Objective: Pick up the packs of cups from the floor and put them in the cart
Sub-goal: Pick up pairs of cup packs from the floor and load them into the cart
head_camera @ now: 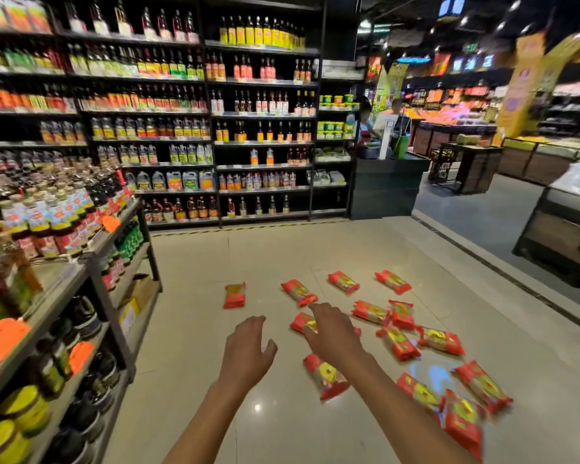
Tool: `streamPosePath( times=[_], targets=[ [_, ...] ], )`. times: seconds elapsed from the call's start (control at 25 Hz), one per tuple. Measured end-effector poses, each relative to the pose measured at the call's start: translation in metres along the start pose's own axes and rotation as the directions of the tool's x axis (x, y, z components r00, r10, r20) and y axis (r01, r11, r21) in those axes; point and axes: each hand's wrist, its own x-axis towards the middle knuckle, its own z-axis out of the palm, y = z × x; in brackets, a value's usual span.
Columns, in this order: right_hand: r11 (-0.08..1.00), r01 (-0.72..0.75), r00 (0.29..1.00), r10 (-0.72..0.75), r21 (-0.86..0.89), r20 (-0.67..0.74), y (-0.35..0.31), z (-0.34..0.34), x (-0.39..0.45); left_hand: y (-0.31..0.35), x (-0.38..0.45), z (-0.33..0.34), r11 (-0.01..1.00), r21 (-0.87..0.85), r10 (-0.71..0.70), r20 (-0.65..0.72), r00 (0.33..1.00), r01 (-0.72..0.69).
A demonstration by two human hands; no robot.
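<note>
Head view: the left hand (246, 349) and right hand (332, 333) reach forward, fingers relaxed, holding nothing. Red packs of cups (327, 380) lie scattered on the floor (198, 329), right of the shelving. No cart visible. Recommended: grip the nearest pack mid-length.

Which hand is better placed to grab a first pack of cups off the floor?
Right, probably. The open right hand reaches over a red and gold plastic-wrapped pack of cups; the open left hand hovers over bare tile floor.
</note>
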Motion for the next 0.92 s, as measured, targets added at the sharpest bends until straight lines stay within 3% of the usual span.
streamPosePath(
  times=[0.28, 0.56, 0.92],
  targets=[
    [1.0, 0.013, 0.999, -0.014, 0.018, 0.031, 0.029, 0.028, 0.202, -0.053, 0.171, 0.021, 0.998, 0.013, -0.066, 0.068, 0.995, 0.065],
    [1.0, -0.01, 0.994, 0.007, 0.024, 0.105, 0.038, 0.066, 0.384, -0.124, 0.343, 0.037, 0.989, 0.018, -0.148, 0.052, 0.988, 0.148],
    [0.998, -0.062, 0.98, 0.066, -0.028, 0.185, 0.052, 0.138, 0.659, -0.26, 0.586, 0.105, 0.965, -0.038, -0.254, 0.122, 0.959, 0.26]
  ],
)
